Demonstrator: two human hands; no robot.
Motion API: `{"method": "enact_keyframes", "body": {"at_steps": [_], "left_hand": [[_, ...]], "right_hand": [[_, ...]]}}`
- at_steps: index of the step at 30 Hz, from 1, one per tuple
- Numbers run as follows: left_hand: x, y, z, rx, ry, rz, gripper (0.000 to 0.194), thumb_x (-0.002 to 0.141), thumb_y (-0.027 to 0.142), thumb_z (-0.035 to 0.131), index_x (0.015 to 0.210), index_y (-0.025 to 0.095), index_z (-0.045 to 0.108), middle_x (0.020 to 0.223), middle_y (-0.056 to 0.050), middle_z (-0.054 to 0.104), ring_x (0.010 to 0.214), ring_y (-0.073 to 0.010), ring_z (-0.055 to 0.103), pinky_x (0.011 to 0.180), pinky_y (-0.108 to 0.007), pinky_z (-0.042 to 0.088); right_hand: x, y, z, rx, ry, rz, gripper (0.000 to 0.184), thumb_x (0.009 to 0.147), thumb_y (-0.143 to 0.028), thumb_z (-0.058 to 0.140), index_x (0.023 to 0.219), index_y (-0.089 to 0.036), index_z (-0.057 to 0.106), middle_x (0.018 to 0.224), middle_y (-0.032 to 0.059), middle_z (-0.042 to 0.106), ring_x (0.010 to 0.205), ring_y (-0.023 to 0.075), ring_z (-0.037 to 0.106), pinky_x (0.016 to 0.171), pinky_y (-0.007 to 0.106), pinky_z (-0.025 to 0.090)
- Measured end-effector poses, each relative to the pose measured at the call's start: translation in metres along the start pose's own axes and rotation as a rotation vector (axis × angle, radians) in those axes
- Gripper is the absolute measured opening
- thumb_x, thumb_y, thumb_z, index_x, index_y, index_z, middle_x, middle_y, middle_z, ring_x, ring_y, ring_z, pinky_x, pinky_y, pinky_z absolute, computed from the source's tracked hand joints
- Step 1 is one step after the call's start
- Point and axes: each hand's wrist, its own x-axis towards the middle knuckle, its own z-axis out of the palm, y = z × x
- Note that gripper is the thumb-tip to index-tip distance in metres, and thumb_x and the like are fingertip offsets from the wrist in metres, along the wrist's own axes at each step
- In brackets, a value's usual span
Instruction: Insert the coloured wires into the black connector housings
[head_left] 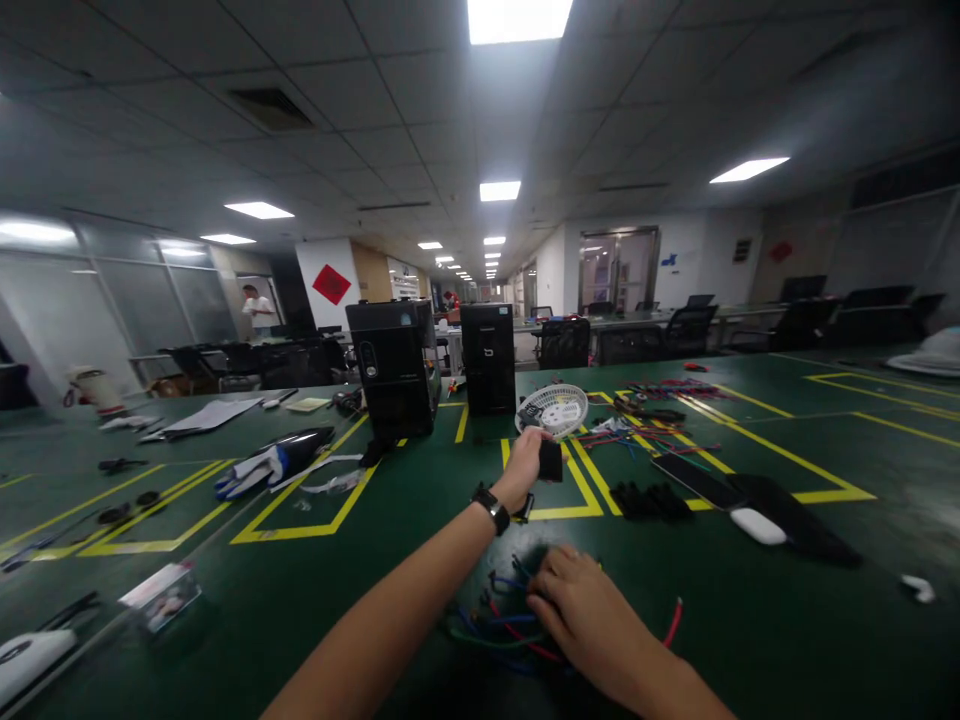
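Observation:
My left hand (523,465), with a dark watch on the wrist, is stretched forward over the table. Its fingers are closed on a small flat black rectangular piece (551,462), just in front of a white plastic basket (574,412). Closer to me, my right hand (577,605) has its fingers curled down on a loose bundle of coloured cables (517,630), blue, red and green. A red cable end sticks out to the right of that hand. My fingertips hide part of the bundle.
Two black computer towers (394,370) (488,360) stand beyond my hands on the green table (360,590). More wires (667,400), a keyboard (697,482) and a white mouse (757,525) lie to the right. Gloves (259,470) and a clear box (161,597) are left.

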Motion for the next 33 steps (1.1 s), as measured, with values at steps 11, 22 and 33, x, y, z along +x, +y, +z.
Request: {"method": "enact_keyframes", "body": {"at_steps": [11,22,33], "left_hand": [[0.022,-0.058,0.023,0.647,-0.131,0.005,0.023,0.076,0.036,0.061,0.090,0.018,0.057,0.084,-0.007,0.067,0.080,-0.0203,0.061,0.076,-0.031,0.046],[0.015,-0.052,0.013,1.074,-0.169,0.096,0.023,0.083,0.016,0.041,0.088,0.018,0.063,0.101,-0.014,0.064,0.103,-0.0293,0.052,0.088,-0.042,0.037],[0.024,-0.040,0.059,1.116,-0.362,0.381,0.056,0.078,0.055,0.056,0.117,0.015,0.056,0.116,-0.019,0.057,0.115,-0.0366,0.043,0.094,-0.050,0.034]], "right_hand": [[-0.002,-0.002,0.036,-0.058,-0.155,-0.238,0.046,0.081,-0.047,0.063,0.124,-0.032,0.054,0.123,0.0063,0.052,0.108,0.0279,0.048,0.088,0.041,0.041],[-0.006,-0.008,0.003,-0.093,-0.144,-0.244,0.021,0.084,-0.030,0.064,0.104,-0.025,0.062,0.104,0.0029,0.063,0.093,0.0196,0.057,0.078,0.031,0.040],[-0.002,-0.012,0.016,-0.217,-0.097,-0.195,0.017,0.084,-0.026,0.051,0.085,-0.016,0.065,0.083,0.0066,0.068,0.079,0.0198,0.059,0.080,0.037,0.036]]}}
